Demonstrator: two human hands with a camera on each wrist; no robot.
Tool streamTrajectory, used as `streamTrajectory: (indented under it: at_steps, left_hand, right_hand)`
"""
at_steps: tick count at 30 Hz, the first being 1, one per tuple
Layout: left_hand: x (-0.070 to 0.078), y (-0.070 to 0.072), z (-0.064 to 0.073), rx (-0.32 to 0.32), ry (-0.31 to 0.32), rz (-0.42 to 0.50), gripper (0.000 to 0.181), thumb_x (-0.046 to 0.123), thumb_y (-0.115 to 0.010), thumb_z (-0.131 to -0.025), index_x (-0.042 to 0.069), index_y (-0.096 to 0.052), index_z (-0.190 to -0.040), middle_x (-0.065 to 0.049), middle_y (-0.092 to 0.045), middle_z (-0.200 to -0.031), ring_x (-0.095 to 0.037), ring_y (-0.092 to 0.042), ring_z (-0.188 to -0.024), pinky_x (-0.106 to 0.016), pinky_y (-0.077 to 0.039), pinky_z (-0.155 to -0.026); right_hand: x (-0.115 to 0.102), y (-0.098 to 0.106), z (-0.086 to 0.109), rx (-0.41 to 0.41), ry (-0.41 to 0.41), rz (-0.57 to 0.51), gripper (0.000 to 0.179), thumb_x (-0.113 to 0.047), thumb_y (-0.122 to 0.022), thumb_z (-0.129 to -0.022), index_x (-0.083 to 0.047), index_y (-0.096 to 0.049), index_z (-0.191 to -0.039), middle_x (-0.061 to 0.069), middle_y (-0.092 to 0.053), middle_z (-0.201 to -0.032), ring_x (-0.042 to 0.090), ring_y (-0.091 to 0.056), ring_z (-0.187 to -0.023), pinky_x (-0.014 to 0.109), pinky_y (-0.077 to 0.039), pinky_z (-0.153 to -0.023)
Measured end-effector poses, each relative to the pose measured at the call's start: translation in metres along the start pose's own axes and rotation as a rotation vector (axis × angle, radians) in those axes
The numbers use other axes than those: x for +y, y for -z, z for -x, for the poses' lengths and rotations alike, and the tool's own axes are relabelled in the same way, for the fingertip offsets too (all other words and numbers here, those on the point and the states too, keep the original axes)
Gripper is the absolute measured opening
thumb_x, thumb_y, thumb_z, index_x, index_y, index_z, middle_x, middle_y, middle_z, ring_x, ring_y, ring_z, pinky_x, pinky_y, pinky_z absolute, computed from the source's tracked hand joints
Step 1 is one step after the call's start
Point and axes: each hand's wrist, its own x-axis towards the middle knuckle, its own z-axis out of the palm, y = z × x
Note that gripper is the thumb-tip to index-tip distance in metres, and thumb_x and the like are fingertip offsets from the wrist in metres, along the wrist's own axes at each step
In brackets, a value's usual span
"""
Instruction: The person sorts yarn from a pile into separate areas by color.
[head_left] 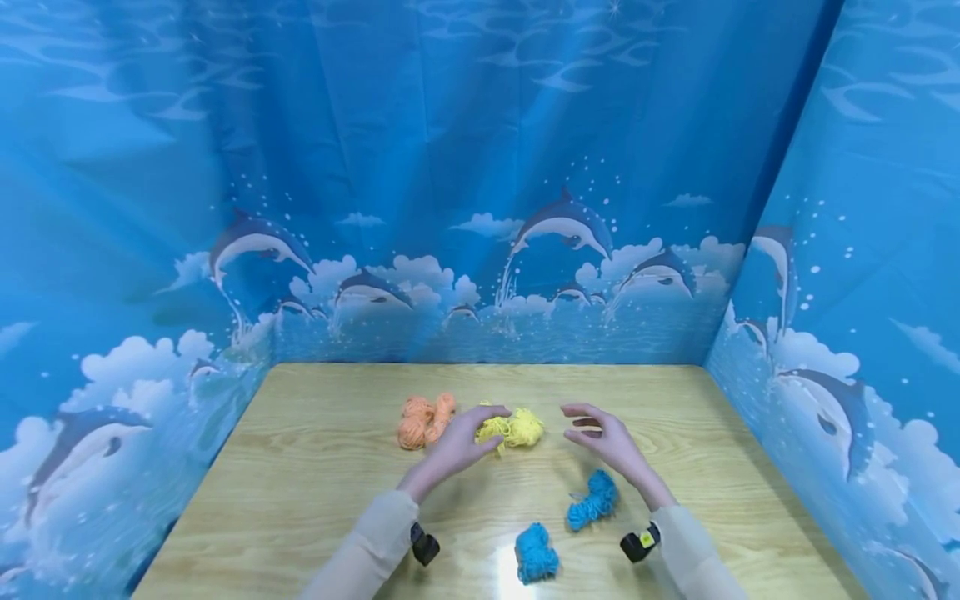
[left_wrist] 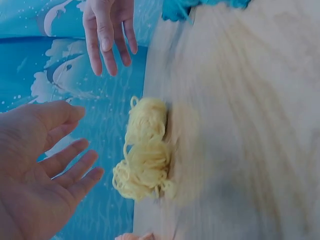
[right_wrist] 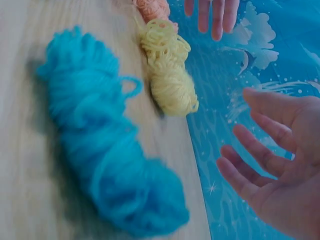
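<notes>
A yellow yarn bundle [head_left: 525, 427], loopy at one end, lies on the table between my two hands. My left hand [head_left: 463, 442] hovers at its left side, fingers loosely bent and apart from it in the left wrist view. To its right, my right hand [head_left: 609, 437] is held over the table with fingers spread and nothing in them. A blue yarn bundle [head_left: 592, 500] lies below my right hand; it looks large and twisted in the right wrist view. Left of my left hand sit orange yarn bundles [head_left: 426, 421], partly side by side.
Another blue yarn bundle [head_left: 536, 553] lies near the table's front edge. The wooden table [head_left: 300, 467] meets a blue dolphin-print curtain [head_left: 420, 167] at the back and sides. A small black camera sits on each wrist.
</notes>
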Motion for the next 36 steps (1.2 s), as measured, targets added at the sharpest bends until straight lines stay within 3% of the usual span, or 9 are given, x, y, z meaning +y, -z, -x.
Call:
streamTrajectory:
  at_steps: [10, 21, 31, 36]
  left_hand:
    - [0.007, -0.021, 0.014, -0.032, -0.043, 0.021, 0.046, 0.019, -0.071, -0.096, 0.011, -0.06, -0.139, -0.005, -0.06, -0.142, -0.024, -0.057, -0.128, -0.04, -0.052, -0.103]
    - [0.014, -0.041, 0.032, -0.168, -0.054, 0.063, 0.051, 0.023, -0.073, -0.094, 0.011, -0.058, -0.141, -0.004, -0.061, -0.14, -0.023, -0.06, -0.124, -0.032, -0.053, -0.101]
    - [0.015, -0.053, 0.048, -0.259, -0.067, 0.202, 0.053, 0.026, -0.077, -0.09, 0.01, -0.06, -0.137, -0.004, -0.062, -0.137, -0.017, -0.062, -0.12, -0.025, -0.053, -0.099]
    - [0.015, -0.058, 0.057, -0.334, -0.078, 0.26, 0.059, 0.03, -0.081, -0.086, 0.011, -0.06, -0.137, -0.003, -0.063, -0.136, -0.015, -0.062, -0.12, -0.025, -0.052, -0.1]
  right_hand:
    - [0.016, 0.013, 0.024, -0.095, 0.048, 0.014, 0.042, -0.012, -0.07, -0.097, -0.006, -0.061, -0.137, 0.019, -0.06, -0.137, 0.046, -0.056, -0.123, 0.049, -0.054, -0.099]
    - [0.022, 0.02, 0.047, -0.224, 0.104, 0.081, 0.042, -0.013, -0.075, -0.092, -0.004, -0.064, -0.131, 0.02, -0.064, -0.13, 0.046, -0.058, -0.118, 0.055, -0.054, -0.095]
    - [0.024, 0.023, 0.059, -0.286, 0.124, 0.235, 0.049, -0.032, -0.082, -0.084, -0.014, -0.069, -0.127, 0.006, -0.068, -0.124, 0.035, -0.062, -0.117, 0.052, -0.051, -0.1]
    - [0.023, 0.024, 0.061, -0.307, 0.093, 0.283, 0.049, -0.029, -0.084, -0.081, -0.014, -0.07, -0.126, 0.005, -0.068, -0.125, 0.033, -0.061, -0.118, 0.055, -0.05, -0.101]
